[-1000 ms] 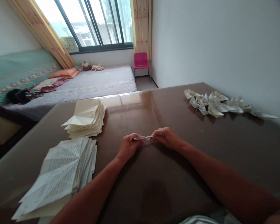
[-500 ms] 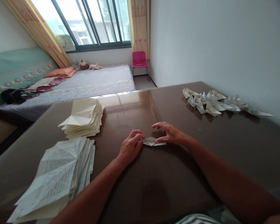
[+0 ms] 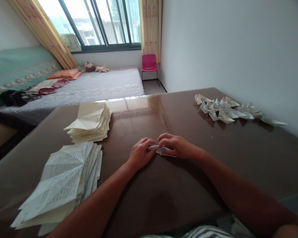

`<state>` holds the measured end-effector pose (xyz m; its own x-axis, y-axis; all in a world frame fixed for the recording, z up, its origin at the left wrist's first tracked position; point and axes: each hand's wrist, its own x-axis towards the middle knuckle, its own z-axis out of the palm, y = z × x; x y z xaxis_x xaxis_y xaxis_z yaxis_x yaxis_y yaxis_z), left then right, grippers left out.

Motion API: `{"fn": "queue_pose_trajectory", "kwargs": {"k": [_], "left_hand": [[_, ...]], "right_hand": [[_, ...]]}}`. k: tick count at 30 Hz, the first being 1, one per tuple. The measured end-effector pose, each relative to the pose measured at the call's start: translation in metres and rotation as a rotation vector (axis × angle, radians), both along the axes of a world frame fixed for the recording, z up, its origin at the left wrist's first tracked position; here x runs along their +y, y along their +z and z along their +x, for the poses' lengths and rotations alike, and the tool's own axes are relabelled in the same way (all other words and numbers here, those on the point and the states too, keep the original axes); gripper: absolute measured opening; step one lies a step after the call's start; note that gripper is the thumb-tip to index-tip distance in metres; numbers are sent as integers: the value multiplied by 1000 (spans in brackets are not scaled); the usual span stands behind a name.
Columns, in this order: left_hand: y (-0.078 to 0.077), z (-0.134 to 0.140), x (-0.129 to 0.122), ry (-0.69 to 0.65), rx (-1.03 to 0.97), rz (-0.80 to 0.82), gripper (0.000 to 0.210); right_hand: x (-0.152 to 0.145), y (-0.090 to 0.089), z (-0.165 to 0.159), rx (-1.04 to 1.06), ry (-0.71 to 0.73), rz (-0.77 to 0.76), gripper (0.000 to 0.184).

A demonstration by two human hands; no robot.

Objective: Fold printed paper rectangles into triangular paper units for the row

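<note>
A small piece of folded paper (image 3: 160, 150) lies on the brown table (image 3: 188, 185) between my hands. My left hand (image 3: 142, 153) holds its left end, the thumb pressed near the paper's middle and the fingers bent along its far side. From the other side my right hand (image 3: 176, 146) grips it, with the thumb on the near edge and the fingertips curled over the top. Parts of the paper are hidden under my fingers.
At the left stand a stack of printed sheets (image 3: 62, 178) and, farther back, a stack of cream sheets (image 3: 89, 122), all creased. Several folded paper boats (image 3: 221, 109) cluster at the far right by the wall. Beyond the table are a bed (image 3: 119, 81) and a pink chair (image 3: 149, 62).
My right hand has moved left and its raised fingers have come down onto the folded paper. My left thumb now presses on the paper. The view has shifted slightly.
</note>
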<state>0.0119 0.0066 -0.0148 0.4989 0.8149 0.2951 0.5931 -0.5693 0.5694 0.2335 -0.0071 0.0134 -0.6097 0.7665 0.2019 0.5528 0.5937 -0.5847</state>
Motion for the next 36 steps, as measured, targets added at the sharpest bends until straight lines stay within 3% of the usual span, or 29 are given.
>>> {"fn": "queue_pose_trajectory", "kwargs": {"k": [3, 7, 14, 25, 31, 36], "left_hand": [[1, 0, -1, -19, 28, 40, 19], [-1, 2, 0, 29, -11, 20, 17], [-2, 4, -4, 89, -29, 5, 11], [-4, 5, -5, 50, -48, 63, 19], [-7, -7, -3, -94, -100, 18, 22], [-12, -7, 2, -93, -87, 48, 19]], "right_hand": [[5, -6, 3, 84, -114, -109, 16], [11, -8, 5, 90, -146, -62, 20], [6, 6, -2, -234, -17, 20, 25], [0, 25, -35, -768, -159, 295, 14], [9, 18, -36, -681, -133, 203, 16], [12, 11, -38, -616, -159, 197, 16]]}}
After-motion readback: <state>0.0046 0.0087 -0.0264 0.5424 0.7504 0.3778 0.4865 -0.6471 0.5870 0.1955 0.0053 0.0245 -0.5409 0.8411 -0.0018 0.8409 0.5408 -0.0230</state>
